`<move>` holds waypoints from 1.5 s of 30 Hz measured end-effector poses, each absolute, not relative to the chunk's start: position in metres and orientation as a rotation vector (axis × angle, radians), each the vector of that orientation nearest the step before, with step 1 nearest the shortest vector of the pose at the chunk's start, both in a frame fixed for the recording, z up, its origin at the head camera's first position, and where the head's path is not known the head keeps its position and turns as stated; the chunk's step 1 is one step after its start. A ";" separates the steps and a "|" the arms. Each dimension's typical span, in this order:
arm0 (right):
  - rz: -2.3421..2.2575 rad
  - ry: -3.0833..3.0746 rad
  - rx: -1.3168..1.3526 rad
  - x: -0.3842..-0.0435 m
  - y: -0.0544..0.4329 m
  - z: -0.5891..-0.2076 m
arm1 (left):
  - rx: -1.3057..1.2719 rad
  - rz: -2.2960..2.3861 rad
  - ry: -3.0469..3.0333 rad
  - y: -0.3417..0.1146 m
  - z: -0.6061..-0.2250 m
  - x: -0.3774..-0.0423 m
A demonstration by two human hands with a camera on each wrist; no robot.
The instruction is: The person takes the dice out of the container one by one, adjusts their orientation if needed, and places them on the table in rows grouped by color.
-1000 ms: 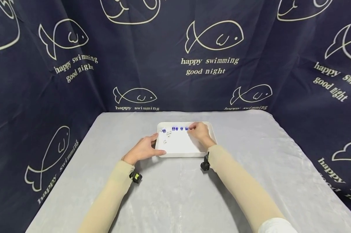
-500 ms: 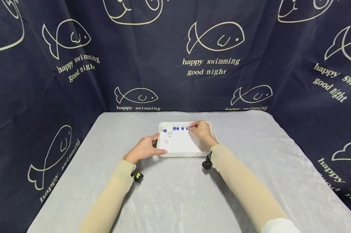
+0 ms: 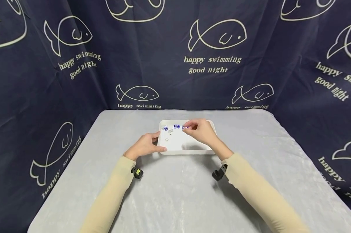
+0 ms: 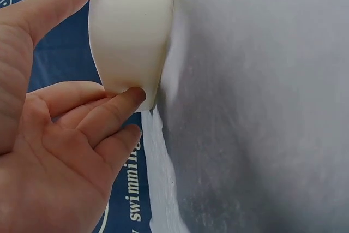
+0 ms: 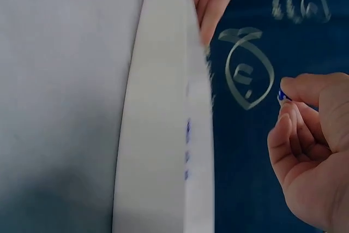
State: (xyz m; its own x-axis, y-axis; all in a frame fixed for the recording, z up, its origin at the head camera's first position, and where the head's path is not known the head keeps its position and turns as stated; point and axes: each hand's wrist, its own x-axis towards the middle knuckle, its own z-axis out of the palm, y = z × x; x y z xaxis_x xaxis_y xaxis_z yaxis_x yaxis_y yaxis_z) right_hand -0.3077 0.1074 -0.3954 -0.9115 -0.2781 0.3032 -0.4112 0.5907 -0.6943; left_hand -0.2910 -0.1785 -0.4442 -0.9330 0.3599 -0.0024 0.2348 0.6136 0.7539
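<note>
A white tray [image 3: 190,152] holds blue dice and clear dice. My left hand [image 3: 144,144] grips its left end, thumb at the near corner and fingers at the far one. In the left wrist view the fingertips [image 4: 133,97] press the tray's wall [image 4: 133,31]. My right hand [image 3: 202,130] is over the tray's far side, pinching a small blue die [image 5: 282,95] between thumb and fingers. Blue dice [image 3: 176,127] stand in a row along the far wall, partly hidden by that hand. Several clear dice [image 3: 170,131] lie loose at the left.
Another blue die [image 3: 165,128] sits among clear ones in the far left corner, and a lone clear die [image 3: 167,139] lies nearer. A grey cloth covers the table [image 3: 175,194]. A dark blue fish-print curtain [image 3: 169,58] surrounds the back and sides.
My right hand has left the right end of the blue row, rising and shifting left, with a blue die now visible in its pinch. My left hand stays on the tray.
</note>
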 end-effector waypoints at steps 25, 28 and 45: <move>1.297 -2.791 1.162 -0.232 0.062 -0.446 | 0.573 1.228 2.654 -0.176 -0.442 -0.298; 1.290 -2.808 1.205 -0.232 0.057 -0.448 | 0.568 1.239 2.647 -0.177 -0.441 -0.298; 1.246 -2.826 1.310 -0.234 0.042 -0.465 | 0.528 1.251 2.632 -0.182 -0.445 -0.292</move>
